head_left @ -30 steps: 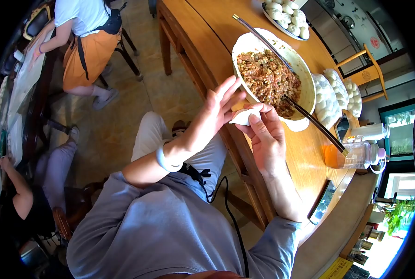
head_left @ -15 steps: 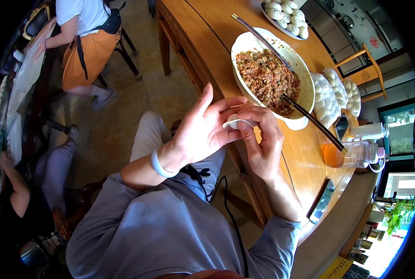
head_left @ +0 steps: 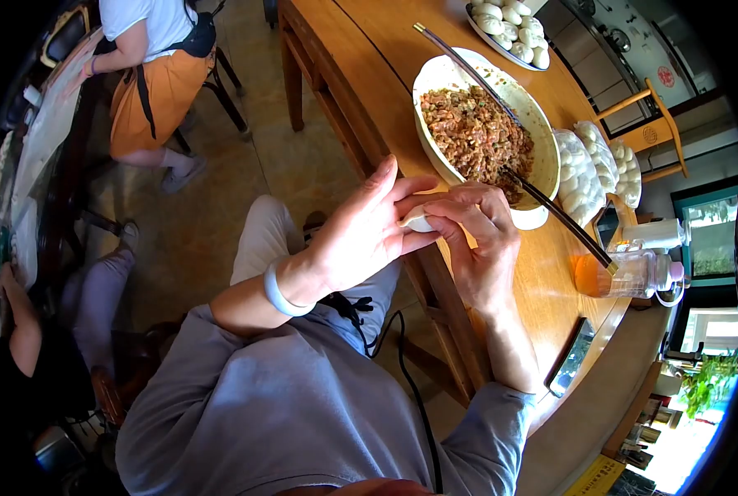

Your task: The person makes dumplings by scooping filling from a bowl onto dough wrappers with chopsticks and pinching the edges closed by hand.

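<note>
A small folded white dough wrapper (head_left: pixel 417 220) is pinched between the thumb and fingers of my right hand (head_left: pixel 478 236). My left hand (head_left: pixel 356 236) is palm up with its thumb standing apart. Its fingers stretch out beneath and behind the wrapper, partly covered by my right hand. Whether filling lies inside the fold cannot be seen. Just beyond my hands, a large white bowl (head_left: pixel 546 178) holds minced filling (head_left: pixel 472 136). Two dark chopsticks (head_left: pixel 559 217) lie across the bowl, one at its back rim and one sticking out toward the right.
Behind the bowl, a plate of white buns (head_left: pixel 509 29) stands on the wooden table (head_left: pixel 352 62). Bagged white buns (head_left: pixel 580 174), a bottle of amber liquid (head_left: pixel 625 273) and a phone (head_left: pixel 571 355) are to the right. Two people are at another table (head_left: pixel 42 157) on the left.
My right hand has shifted slightly right and turned, and the wrapper now looks more folded and narrower. My left thumb has moved slightly right.
</note>
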Available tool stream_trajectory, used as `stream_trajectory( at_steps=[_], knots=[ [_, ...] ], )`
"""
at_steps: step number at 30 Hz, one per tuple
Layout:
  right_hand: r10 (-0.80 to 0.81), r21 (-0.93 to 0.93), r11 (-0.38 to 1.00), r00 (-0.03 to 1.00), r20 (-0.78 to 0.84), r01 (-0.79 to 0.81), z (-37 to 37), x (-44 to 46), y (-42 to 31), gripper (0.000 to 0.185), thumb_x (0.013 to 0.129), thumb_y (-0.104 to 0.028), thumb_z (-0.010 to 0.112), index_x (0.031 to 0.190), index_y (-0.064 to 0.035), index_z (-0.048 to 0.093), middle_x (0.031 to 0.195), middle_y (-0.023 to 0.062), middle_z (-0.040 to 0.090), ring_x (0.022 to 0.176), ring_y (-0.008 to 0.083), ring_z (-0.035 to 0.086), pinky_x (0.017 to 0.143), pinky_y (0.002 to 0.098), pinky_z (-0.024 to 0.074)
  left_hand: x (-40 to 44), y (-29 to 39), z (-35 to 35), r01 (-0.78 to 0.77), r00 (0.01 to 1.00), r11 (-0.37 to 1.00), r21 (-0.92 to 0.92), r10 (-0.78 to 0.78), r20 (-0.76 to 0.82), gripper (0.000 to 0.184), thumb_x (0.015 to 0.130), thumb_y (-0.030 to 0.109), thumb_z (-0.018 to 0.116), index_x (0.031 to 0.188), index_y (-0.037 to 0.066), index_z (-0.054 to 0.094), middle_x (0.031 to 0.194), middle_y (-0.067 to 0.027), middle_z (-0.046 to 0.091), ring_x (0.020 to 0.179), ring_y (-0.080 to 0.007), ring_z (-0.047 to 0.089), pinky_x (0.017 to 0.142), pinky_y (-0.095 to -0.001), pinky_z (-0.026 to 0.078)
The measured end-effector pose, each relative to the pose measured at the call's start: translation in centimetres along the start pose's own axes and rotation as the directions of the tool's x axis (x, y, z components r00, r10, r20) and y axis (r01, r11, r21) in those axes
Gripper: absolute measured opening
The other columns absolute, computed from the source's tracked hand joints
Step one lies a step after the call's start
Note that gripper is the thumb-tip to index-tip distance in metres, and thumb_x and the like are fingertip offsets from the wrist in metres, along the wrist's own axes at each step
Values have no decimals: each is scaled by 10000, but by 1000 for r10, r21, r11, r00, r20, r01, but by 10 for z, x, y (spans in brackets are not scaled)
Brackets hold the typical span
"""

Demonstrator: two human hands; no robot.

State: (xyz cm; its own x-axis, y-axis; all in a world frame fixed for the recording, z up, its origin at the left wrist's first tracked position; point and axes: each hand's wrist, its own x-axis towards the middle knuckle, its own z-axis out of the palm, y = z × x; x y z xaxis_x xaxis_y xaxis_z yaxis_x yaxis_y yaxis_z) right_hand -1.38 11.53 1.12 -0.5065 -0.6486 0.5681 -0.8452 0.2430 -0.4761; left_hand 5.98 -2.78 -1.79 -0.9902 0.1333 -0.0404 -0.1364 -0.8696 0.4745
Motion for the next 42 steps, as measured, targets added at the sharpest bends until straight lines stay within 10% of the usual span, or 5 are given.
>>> stream_trajectory(
  at_steps=[30,42],
  knots=[
    [-193,-103,973,973,130,207,-4,7,1,129,636,-44,669,747,-79,612,819,27,565,870,228,523,794,364,379,2,-2,-4,148,987,978,-149,-136,87,610,914,520,350,1192,-20,404,1098,-107,504,1008,-158,525,936,-321,438],
    [-12,94,996,994,104,2,-14,6,14,168,710,-77,679,878,-78,680,839,56,610,881,240,553,795,350,404,1,3,-5,115,991,960,-255,-95,91,611,908,514,370,1163,-38,421,1096,-145,501,1047,-230,525,979,-379,410]
  ],
)
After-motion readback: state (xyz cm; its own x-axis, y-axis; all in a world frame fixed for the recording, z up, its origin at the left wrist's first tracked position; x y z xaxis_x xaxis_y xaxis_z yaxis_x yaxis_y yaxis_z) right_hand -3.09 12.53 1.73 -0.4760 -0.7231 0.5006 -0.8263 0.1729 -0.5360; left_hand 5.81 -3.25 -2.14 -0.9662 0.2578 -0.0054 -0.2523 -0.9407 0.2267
